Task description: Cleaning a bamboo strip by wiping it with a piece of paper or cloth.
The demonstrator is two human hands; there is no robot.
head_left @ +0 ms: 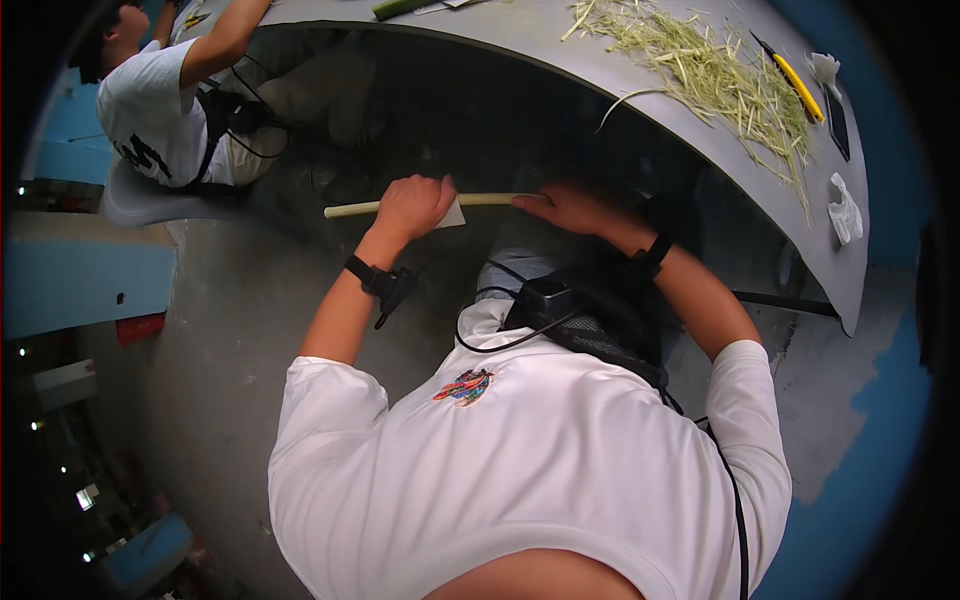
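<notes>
A pale yellow, slim, bamboo-like stick [488, 199] lies nearly level in front of my body, above my lap. My left hand [416, 206] is wrapped round it left of its middle, with the stick's bare end poking out beyond. A small white, paper-like piece [453, 215] is also in that hand, pressed against the stick and sticking out under it. At the stick's right end is my right hand [572, 210], closed round it with the thumb along its near side. The right fingers are dark and blurred, so their exact grip is partly hidden.
A grey curved table [690, 122] stands ahead, bearing a heap of pale green shavings [690, 60], a yellow utility knife [798, 88], a dark flat phone-like thing [836, 122] and crumpled tissue [845, 210]. A green tube [398, 8] lies at its far edge. Another person [165, 120] sits at left.
</notes>
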